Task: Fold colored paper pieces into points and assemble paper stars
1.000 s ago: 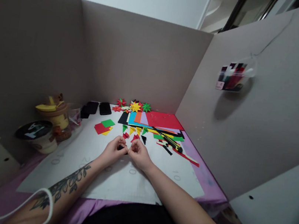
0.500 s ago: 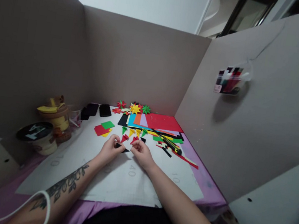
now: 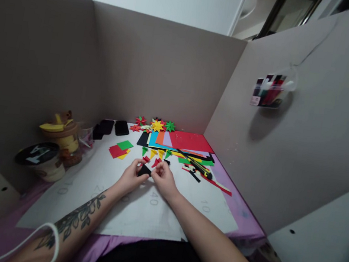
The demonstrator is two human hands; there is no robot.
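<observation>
Between my hands is a small piece of folded black paper [image 3: 144, 170]. My left hand [image 3: 132, 173] pinches its left side between thumb and fingers. At its right corner, the closed fingertips of my right hand [image 3: 164, 179] grip the same paper. Just beyond my fingers lie small folded paper pieces: a green one [image 3: 144, 151], a yellow one [image 3: 153, 154], a red one [image 3: 156, 162] and several others, partly hidden by my hands. To the left, loose squares of green [image 3: 124, 145] and red paper [image 3: 117, 152] overlap a yellow one.
Coloured sheets [image 3: 189, 141] are stacked at the back, with folded paper stars [image 3: 157, 126] behind them. A yellow-black cutter [image 3: 201, 169] lies right among paper strips. Containers [image 3: 42, 159] stand left. Grey panels enclose the table, and a clear pouch [image 3: 269, 90] hangs on the right one.
The black paper has turned so that more of its face shows. My right fingers have closed on its right corner, where there was a small gap before.
</observation>
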